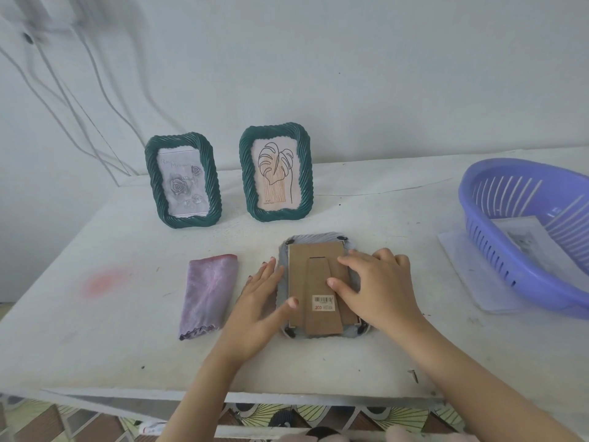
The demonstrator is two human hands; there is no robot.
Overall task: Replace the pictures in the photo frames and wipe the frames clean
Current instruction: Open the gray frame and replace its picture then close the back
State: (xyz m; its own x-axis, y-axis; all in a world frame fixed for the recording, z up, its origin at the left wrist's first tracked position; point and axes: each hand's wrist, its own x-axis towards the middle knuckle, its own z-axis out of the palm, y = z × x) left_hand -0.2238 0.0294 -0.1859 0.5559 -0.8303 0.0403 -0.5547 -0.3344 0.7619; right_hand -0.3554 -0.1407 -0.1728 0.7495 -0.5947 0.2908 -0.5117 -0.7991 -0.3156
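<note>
A photo frame (315,260) lies face down on the white table (127,314), its brown cardboard back and stand facing up, with a barcode sticker on the stand. My left hand (261,301) lies flat along the frame's left edge, thumb on the cardboard. My right hand (379,285) rests on the frame's right side, fingers bent over the backing near the right edge. Two green twisted-rim frames stand upright at the back: one with a grey rose picture (182,183), one with a leaf drawing (276,173). A folded purple cloth (208,295) lies left of my left hand.
A purple plastic basket (522,231) holding paper sheets sits at the right on a white sheet (462,260). Cables hang on the wall at the upper left. A faint red stain (102,282) marks the table's left part. The table's front edge runs below my forearms.
</note>
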